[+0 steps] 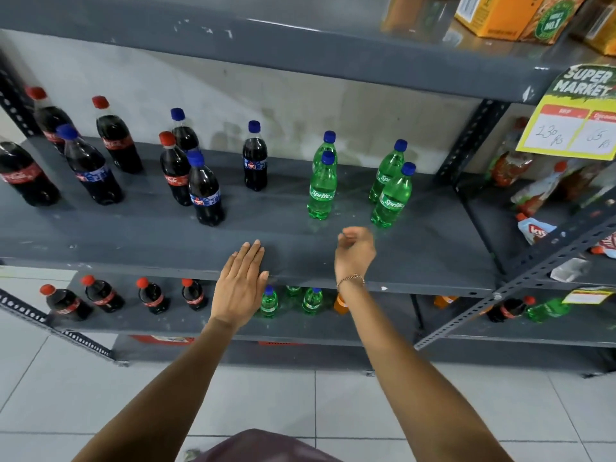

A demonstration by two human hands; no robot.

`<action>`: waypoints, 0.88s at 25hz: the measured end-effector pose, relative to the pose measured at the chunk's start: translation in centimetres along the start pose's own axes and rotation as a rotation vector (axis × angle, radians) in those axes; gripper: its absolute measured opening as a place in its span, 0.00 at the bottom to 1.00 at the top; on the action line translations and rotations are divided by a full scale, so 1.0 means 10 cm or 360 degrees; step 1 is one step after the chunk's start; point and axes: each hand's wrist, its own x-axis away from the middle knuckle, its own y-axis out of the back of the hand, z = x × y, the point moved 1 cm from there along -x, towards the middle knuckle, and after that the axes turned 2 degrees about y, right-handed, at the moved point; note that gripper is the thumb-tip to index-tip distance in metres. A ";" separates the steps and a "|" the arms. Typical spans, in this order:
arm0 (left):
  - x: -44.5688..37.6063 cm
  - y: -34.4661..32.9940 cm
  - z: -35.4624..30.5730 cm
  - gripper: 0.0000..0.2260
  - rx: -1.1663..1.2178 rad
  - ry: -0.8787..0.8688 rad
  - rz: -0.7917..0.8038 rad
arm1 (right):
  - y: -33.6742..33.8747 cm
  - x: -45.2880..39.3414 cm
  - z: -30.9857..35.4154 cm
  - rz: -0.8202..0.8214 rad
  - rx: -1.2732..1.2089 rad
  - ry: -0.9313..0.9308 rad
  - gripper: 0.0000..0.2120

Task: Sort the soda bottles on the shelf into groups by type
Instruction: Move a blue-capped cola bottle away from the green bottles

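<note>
Your green bottles (356,181) stand grouped at two o'clock, the red-capped (175,168) and blue-capped colas (205,191) at ten o'clock remain mixed, and your left hand (240,288) lies flat and open, your right hand (355,253) loosely curled, both empty.

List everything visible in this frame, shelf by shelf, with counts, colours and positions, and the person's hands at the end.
Green plastic Sprite bottles: four, blue caps, right part of the middle shelf.
Dark cola bottles with red caps: four, left part of the middle shelf.
Dark cola bottles with blue caps: four, mixed among the red-capped ones.
Lower-shelf red-capped cola bottles: four, left side.
Lower-shelf small green bottles: three, behind the arms.
Orange cartons: top shelf, right; count unclear.
Yellow price sign: one, right upright.
Grey metal shelf: middle tier.
Left hand: flat, empty.
Right hand: loosely curled, empty.
</note>
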 end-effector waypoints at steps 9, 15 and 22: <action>0.24 0.46 1.30 0.25 -0.0055 0.0340 -0.0081 | -1.17 0.58 0.76 0.0997 -0.0005 0.0143 0.09; 0.27 0.51 1.54 0.27 -0.0129 0.0217 0.0029 | -1.64 0.76 0.93 0.1243 0.0101 0.0122 0.28; 0.27 0.48 1.58 0.27 -0.0096 0.0219 0.0034 | -1.86 0.84 0.95 0.1110 0.0015 0.0002 0.20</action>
